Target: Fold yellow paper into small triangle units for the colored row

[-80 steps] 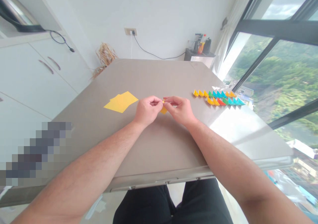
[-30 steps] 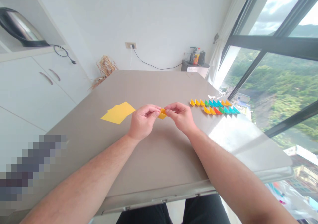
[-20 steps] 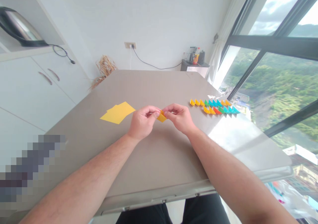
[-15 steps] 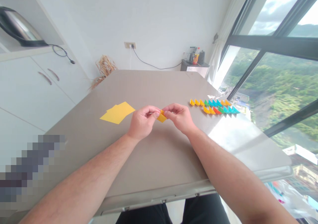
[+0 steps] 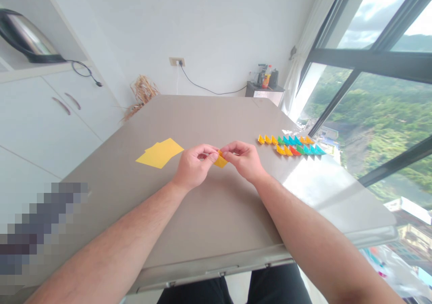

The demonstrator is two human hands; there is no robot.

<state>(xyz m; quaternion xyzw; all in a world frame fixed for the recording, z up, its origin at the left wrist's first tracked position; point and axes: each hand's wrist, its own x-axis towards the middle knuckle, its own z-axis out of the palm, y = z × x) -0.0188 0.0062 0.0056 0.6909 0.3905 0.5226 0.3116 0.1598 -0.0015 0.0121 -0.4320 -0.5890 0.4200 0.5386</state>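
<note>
In the head view, more of the small folded orange-yellow paper (image 5: 221,161) is exposed than in the earliest picture, and the left fingertips have been shifted closer to the right ones; the paper appears to be being adjusted in the grasp. It is held above the bench (image 5: 216,119), pinched by the fingers of both the left hand (image 5: 191,167) and the right hand (image 5: 245,160). Both wrists are angled inward, with forearms extended. The paper is flanked by yellow sheets (image 5: 160,154) and folded paper boats (image 5: 280,149).
</note>
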